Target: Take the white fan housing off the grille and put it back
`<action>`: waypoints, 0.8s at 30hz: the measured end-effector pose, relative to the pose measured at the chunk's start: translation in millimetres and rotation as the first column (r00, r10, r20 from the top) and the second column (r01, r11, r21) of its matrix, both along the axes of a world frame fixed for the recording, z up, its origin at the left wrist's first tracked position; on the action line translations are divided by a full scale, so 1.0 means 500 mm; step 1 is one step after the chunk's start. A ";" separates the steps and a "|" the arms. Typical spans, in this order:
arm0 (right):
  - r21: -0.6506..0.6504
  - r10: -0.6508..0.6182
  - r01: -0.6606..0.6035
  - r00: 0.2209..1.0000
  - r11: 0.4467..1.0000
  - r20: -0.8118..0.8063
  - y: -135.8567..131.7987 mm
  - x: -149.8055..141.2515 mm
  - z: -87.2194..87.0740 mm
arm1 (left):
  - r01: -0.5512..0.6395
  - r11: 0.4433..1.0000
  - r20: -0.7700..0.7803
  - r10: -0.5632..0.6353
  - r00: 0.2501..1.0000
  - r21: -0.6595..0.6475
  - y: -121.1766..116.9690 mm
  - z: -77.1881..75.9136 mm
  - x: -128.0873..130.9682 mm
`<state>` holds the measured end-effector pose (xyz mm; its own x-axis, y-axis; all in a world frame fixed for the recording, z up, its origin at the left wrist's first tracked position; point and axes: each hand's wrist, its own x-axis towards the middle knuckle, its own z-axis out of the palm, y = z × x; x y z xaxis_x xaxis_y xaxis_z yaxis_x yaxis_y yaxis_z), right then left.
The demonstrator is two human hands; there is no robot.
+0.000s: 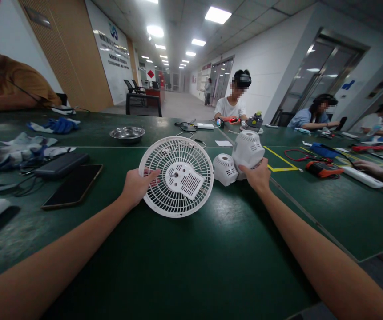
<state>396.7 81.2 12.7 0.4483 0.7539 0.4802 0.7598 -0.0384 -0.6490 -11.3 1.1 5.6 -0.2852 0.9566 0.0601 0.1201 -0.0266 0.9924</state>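
My left hand (138, 186) grips the left rim of a round white fan grille (184, 178), thumb over its slats and the other fingers mostly behind it. The grille is tilted up with its vented centre plate facing me. To the right, my right hand (258, 174) is closed around the lower part of a white vented fan motor housing (248, 149). A second white vented housing (224, 169) sits between the grille and the held one, close against both. What lies behind the grille is partly visible through its slats.
On the left lie a black phone (73, 186), a dark power bank (62, 164) and crumpled gloves (21, 149). A steel bowl (127, 134) stands farther back. Cables and a white power strip (205, 126) lie behind the grille. An orange-black meter (324, 169) is at right; co-workers sit around the table.
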 end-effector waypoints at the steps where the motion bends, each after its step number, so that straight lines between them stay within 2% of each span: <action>1: -0.028 0.002 -0.002 1.000 1.000 0.001 -0.002 -0.001 0.000 | 0.003 1.000 0.005 -0.003 1.000 -0.004 0.000 0.000 0.000; 8: -0.139 -0.003 -0.006 0.998 0.990 -0.061 -0.003 0.005 0.001 | -0.026 0.999 0.002 0.026 1.000 -0.020 0.000 0.006 0.004; 17: -0.238 -0.022 0.036 0.998 0.971 0.060 -0.008 -0.008 -0.009 | -0.052 0.999 -0.001 0.052 0.999 0.018 -0.005 0.010 0.012; 24: -0.248 -0.020 0.036 0.998 0.968 0.065 -0.003 -0.004 -0.012 | -0.030 0.999 -0.003 0.030 1.000 0.014 -0.008 0.013 0.010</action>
<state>394.9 79.5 6.8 0.4465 0.8407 0.3064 0.7944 -0.2148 -0.5682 -6.1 -2.9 12.0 -0.3136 0.9466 0.0749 0.1246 -0.0372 0.9915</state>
